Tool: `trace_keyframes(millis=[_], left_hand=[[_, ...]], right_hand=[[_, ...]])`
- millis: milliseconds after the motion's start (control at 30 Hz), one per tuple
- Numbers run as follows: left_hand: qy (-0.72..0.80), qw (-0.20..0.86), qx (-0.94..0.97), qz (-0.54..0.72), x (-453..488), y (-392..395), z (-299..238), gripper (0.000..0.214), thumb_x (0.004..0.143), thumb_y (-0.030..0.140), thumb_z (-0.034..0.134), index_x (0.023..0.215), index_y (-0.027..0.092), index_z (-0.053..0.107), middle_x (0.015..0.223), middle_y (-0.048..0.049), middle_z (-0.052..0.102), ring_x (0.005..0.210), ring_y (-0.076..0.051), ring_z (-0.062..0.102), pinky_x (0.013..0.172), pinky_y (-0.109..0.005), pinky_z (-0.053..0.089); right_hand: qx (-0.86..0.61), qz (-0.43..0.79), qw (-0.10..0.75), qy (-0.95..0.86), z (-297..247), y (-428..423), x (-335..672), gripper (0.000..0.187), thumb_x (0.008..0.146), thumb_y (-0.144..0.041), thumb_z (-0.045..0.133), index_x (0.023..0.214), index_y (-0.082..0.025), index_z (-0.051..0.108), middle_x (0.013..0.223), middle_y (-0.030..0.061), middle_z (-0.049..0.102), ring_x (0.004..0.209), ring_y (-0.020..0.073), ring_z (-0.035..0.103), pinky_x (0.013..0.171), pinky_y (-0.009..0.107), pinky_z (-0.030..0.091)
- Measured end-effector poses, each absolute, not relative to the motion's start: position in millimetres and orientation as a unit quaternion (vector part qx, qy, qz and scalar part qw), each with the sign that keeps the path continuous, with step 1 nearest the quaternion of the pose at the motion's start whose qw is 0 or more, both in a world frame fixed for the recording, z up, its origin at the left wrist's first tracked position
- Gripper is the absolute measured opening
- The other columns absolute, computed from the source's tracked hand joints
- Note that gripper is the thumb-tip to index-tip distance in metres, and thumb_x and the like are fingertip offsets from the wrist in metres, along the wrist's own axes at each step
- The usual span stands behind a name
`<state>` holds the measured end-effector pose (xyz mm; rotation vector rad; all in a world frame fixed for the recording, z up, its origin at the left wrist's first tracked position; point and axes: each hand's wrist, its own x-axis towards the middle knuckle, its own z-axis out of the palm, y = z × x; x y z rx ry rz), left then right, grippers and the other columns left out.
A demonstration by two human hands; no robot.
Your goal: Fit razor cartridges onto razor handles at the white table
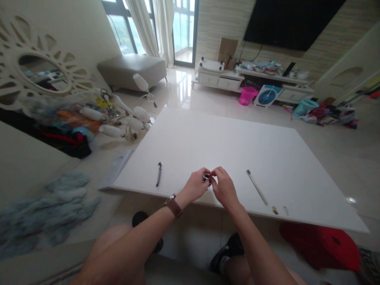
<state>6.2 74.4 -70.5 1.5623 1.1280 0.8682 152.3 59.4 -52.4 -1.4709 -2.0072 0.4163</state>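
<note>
Both hands meet over the near edge of the white table. My left hand is closed around a small black-and-silver object, too small to name. Beside it, the fingertips of my right hand are pinched together at the object's right side. What exactly sits in that pinch is hidden. A thin dark tool with a short angled head lies to the left. On the right lies a light-handled toothbrush with dark bristles. Near it are a small brown-and-yellow piece and a small pale piece.
A chandelier with white shades stands on the floor at the table's left. Grey fluffy cloth lies at lower left, and a red item is under the right edge. Farther back are a bench and a pink basket.
</note>
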Motion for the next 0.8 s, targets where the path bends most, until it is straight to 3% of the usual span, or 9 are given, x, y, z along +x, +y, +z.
trace_keyframes(millis=[233,567,800], left_hand=[[0.466,0.483,0.646,0.363,5.2,71.8,-64.9,0.021,0.081,0.009,0.051,0.097,0.016,0.063,0.089,-0.0057,0.068,0.071,-0.013,0.064,0.058,-0.021,0.054],[0.447,0.653,0.461,0.401,4.7,84.8,-52.1,0.017,0.083,0.019,0.059,0.099,0.014,0.060,0.087,-0.0075,0.068,0.073,-0.017,0.068,0.053,-0.025,0.058],[0.445,0.676,0.402,0.428,-1.0,87.3,-44.7,0.018,0.082,0.028,0.064,0.093,0.015,0.061,0.082,-0.0070,0.068,0.069,-0.017,0.068,0.049,-0.021,0.052]], right_hand=[[-0.550,0.164,0.320,-0.754,-53.7,56.9,153.6,0.013,0.090,-0.011,0.051,0.083,-0.022,0.052,0.090,0.0056,0.057,0.088,0.0240,0.054,0.078,0.036,0.044],[-0.562,0.177,0.412,-0.695,-50.5,59.7,150.1,0.012,0.092,-0.020,0.056,0.103,-0.021,0.059,0.097,0.0043,0.062,0.089,0.0203,0.059,0.071,0.031,0.047],[-0.566,0.192,0.417,-0.685,-47.6,56.2,147.5,0.013,0.093,-0.024,0.053,0.105,-0.020,0.058,0.099,0.0067,0.063,0.089,0.0208,0.060,0.070,0.032,0.048]])
